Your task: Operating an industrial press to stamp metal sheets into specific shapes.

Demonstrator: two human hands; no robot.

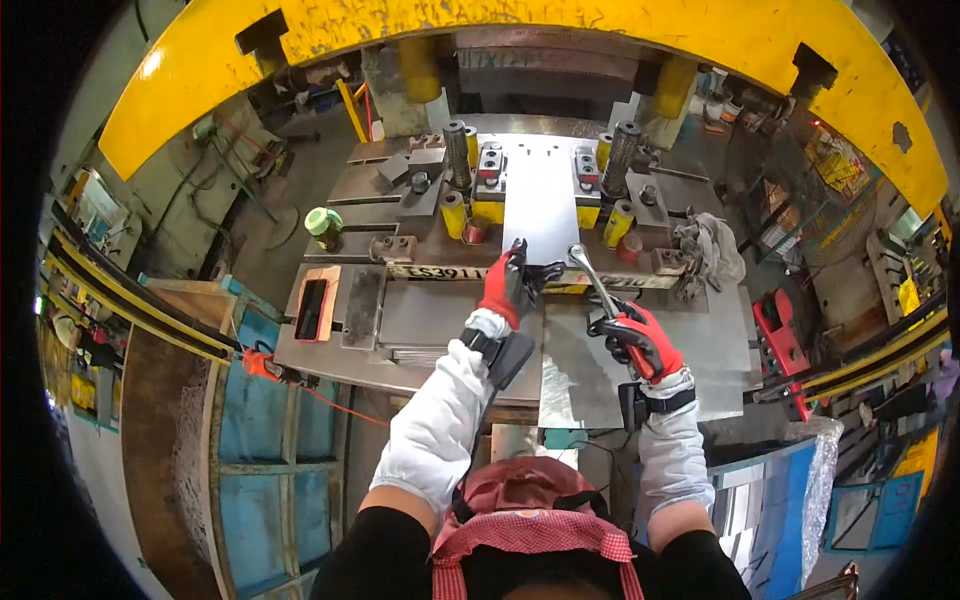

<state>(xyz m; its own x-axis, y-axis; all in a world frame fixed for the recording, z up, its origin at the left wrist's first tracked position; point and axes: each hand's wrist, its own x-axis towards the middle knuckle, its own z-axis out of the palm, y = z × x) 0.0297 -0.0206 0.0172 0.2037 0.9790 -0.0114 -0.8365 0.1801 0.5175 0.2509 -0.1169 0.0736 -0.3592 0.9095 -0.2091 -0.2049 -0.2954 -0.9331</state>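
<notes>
Head view: black lettering [440, 273] shows left of the right grip's [640, 340] wrench [594, 280].

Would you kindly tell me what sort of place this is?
Probably a metalworking shop: a yellow machine frame, a flat metal sheet between dark upright posts, and a wrench in the right hand.

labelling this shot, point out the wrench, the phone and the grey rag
Wrench [595, 283]: head view, on its metal shaft.
Phone [312, 308]: head view, on its dark face.
Grey rag [713, 250]: head view, on its crumpled middle.
</notes>
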